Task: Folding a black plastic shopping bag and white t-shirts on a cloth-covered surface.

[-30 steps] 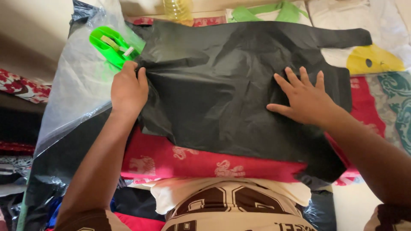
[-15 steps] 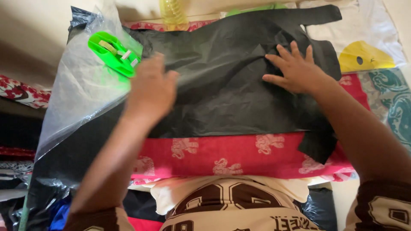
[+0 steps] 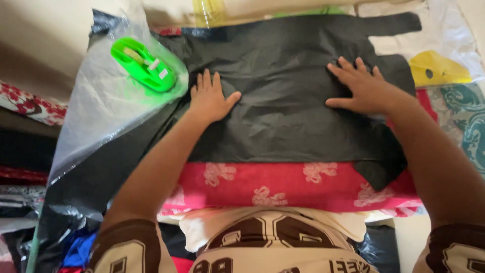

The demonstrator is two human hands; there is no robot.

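A black plastic bag (image 3: 288, 116) lies spread flat over a red cloth with pale printed figures (image 3: 283, 184). My left hand (image 3: 209, 96) rests palm down on the bag's left part, fingers apart. On the right part of the bag my right hand (image 3: 364, 88) presses flat, fingers spread toward the bag's handles (image 3: 394, 25). Neither hand grips anything.
A green tape dispenser (image 3: 144, 64) sits on a clear plastic sheet (image 3: 101, 111) left of the bag. A white bag with a yellow print (image 3: 437, 65) lies at the far right, a yellowish bottle (image 3: 204, 12) at the top. Folded fabrics (image 3: 25, 101) are stacked at the left.
My left hand let go of the bag's left edge, lifted and came down flat on the bag. My right hand shifted up. The bag now lies straighter and flatter.
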